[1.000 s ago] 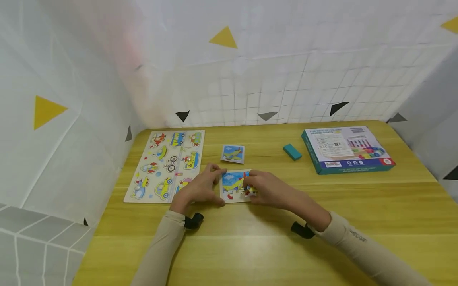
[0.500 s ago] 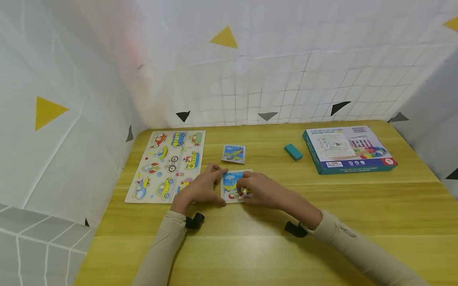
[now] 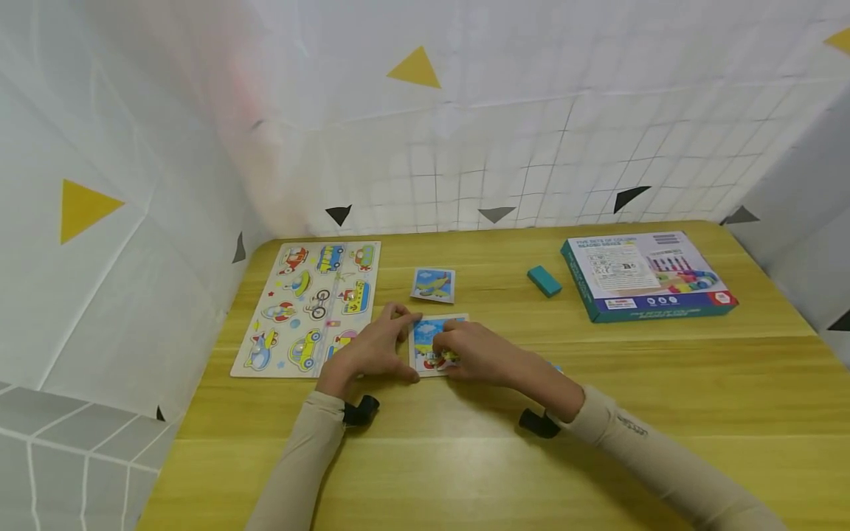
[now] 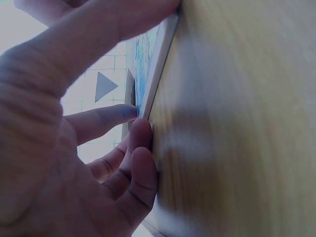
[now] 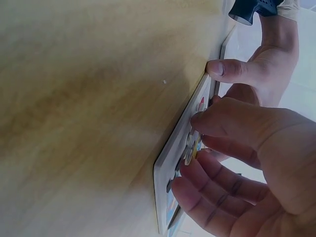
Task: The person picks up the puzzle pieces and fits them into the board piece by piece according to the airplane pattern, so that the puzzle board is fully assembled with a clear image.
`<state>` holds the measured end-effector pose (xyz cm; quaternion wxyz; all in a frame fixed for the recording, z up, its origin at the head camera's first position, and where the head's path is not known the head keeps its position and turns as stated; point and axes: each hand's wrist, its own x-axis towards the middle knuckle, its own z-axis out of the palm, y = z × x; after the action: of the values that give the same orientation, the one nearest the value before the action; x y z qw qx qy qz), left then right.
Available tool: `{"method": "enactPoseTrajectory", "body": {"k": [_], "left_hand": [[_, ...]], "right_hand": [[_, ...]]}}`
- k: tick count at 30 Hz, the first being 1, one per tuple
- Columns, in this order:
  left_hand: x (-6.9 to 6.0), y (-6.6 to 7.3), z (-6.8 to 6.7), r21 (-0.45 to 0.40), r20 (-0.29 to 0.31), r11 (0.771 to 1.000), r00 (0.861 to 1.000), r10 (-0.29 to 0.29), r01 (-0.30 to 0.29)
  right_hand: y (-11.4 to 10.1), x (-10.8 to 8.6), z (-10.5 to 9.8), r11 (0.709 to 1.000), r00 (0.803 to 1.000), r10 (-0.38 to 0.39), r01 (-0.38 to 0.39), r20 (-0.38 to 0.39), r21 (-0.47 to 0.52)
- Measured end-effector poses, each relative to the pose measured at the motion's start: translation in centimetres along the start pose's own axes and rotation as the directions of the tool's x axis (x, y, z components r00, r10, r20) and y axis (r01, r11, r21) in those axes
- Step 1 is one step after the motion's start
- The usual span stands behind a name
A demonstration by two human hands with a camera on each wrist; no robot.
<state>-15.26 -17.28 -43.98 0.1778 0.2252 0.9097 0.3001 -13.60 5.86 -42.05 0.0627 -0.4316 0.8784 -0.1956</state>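
Note:
A small jigsaw board (image 3: pixel 426 329) with a blue-sky aeroplane picture lies flat at the middle of the table. My left hand (image 3: pixel 377 345) holds its left side, thumb at the near corner and index finger at the far one; the left wrist view shows the board's edge (image 4: pixel 157 74) between them. Over the board's right half, my right hand (image 3: pixel 483 355) pinches a small jigsaw piece (image 5: pixel 189 154) between thumb and fingers. The piece is tilted against the board's surface in the right wrist view. My right fingers hide much of the picture.
A vehicle peg puzzle (image 3: pixel 279 346) lies at the left, and an aeroplane card (image 3: pixel 433 285) just beyond the board. Farther right are a teal block (image 3: pixel 544 282) and a flat game box (image 3: pixel 647 276). A blue bit (image 3: pixel 556 368) peeks out behind my right forearm.
My right hand has slid left across the board with the jigsaw piece, and a blue bit now shows beyond the forearm. My left hand has stayed in place.

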Motion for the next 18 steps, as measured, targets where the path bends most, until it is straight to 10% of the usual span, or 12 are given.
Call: {"method": "enactPoseTrajectory", "body": {"k": [18], "left_hand": [[0.1, -0.15, -0.02, -0.004, 0.0, 1.0, 1.0, 0.008, -0.008]], "right_hand": [[-0.28, 0.56, -0.06, 0.999, 1.0, -0.009, 0.01, 0.023, -0.041]]}}
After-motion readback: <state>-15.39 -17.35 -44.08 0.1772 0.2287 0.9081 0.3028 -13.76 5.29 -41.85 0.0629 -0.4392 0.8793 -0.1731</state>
